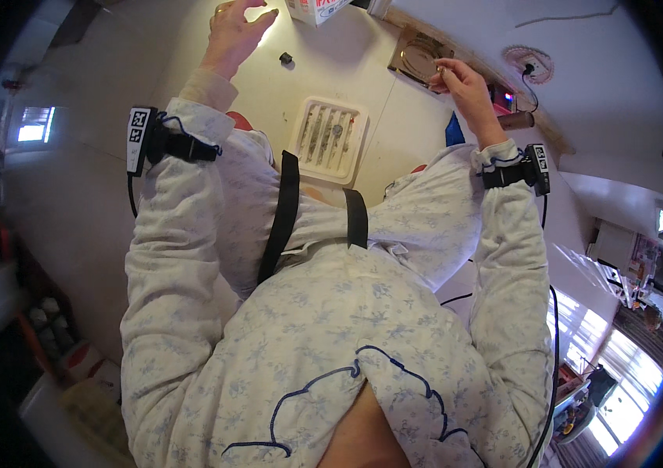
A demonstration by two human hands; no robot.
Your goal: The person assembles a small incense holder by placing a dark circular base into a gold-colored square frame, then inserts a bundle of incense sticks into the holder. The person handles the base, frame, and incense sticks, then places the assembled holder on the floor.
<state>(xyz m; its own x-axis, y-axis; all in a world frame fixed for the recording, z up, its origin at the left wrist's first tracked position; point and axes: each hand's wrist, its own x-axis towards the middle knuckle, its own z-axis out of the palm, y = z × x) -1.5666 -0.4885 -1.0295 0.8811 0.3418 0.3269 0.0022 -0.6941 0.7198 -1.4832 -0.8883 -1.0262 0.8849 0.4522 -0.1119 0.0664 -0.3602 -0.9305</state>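
Note:
My left hand (231, 35) is raised at the upper left, its thumb and forefinger curved apart with nothing visible between them. To its right stands a white box (317, 9) with red and blue print, partly cut off by the upper edge. Below the hand a small black piece (286, 58) lies on the pale floor. At the upper right, my right hand (465, 92) is closed in a pinch; whatever its fingertips hold is too small to make out. Just left of that hand, a shallow brown box (417, 56) contains a coiled, yellowish loop.
A cream slatted tray (317, 168) with dark bits in its grooves lies on the floor between my knees. Along the wall at right are a socket (530, 66) with a plugged cable, a pink item with a lit spot (509, 100) and a brown cylinder (516, 120).

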